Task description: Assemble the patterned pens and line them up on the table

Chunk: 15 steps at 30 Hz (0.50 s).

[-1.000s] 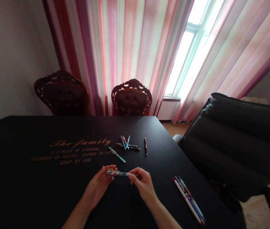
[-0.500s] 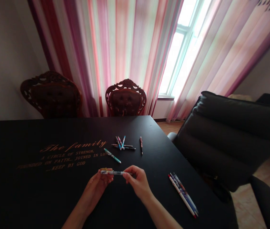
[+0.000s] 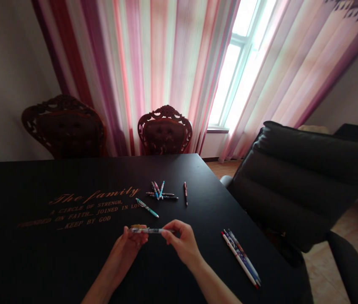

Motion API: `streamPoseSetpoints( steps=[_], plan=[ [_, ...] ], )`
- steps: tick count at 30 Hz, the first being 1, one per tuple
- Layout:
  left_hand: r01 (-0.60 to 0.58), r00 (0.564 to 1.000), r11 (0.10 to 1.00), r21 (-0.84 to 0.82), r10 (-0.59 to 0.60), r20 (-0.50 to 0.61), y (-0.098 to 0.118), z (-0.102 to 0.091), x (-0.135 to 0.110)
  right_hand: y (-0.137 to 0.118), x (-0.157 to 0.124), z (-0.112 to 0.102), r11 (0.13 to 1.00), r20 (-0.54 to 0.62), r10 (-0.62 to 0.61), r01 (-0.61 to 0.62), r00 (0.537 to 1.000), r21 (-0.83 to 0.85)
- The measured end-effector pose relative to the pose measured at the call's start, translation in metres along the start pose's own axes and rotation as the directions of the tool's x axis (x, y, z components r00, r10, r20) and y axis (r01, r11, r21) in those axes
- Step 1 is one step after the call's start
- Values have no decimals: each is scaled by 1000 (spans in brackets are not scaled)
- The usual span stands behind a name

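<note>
A patterned pen with a gold-coloured clip lies level between my two hands, above the black table. My left hand is closed around its clip end, thumb at the tip. With thumb and fingers, my right hand pinches the other end, so part of the barrel there is hidden. Just beyond my hands rests a teal pen. Farther back, several pens lie crossed in a loose pile, and a dark pen lies apart to their right.
To the right, several pens, one white with red ends, lie side by side near the table edge. A black padded chair stands along that side. Two carved chairs are at the far edge, before striped curtains.
The pen seems turned slightly in my fingers, with both hands keeping their hold. The whole view has shifted a little, so the table and pens sit slightly farther left.
</note>
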<state>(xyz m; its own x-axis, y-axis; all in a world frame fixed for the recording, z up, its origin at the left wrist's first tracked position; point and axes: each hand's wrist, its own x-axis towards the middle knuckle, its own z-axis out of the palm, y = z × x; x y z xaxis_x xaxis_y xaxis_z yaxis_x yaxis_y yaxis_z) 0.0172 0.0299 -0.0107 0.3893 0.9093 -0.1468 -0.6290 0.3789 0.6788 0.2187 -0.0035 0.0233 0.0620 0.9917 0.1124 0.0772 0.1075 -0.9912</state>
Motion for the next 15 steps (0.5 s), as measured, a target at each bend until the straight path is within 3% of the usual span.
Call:
streamPoseSetpoints(
  steps=[5, 9, 12, 13, 15],
  plan=[
    [12, 1000, 1000, 28, -12, 22, 2, -3, 1, 0, 0, 1, 1000, -3, -3, 3, 1000, -17],
    [37, 999, 987, 158, -37, -6, 4, -4, 2, -5, -5, -10, 998, -37, -47, 45, 998, -46],
    [43, 998, 966, 256, -32, -50, 4, -9, 6, -2, -19, -43, 991, -212, -93, 70, 973, -112],
    [45, 997, 959, 281, -26, -70, 5, -11, 8, 1, -27, -60, 985, -307, -109, 61, 945, -162],
    [44, 990, 941, 336, 3, -139, 5, -17, 12, 11, -50, -99, 953, -511, -157, -6, 845, -303]
  ],
)
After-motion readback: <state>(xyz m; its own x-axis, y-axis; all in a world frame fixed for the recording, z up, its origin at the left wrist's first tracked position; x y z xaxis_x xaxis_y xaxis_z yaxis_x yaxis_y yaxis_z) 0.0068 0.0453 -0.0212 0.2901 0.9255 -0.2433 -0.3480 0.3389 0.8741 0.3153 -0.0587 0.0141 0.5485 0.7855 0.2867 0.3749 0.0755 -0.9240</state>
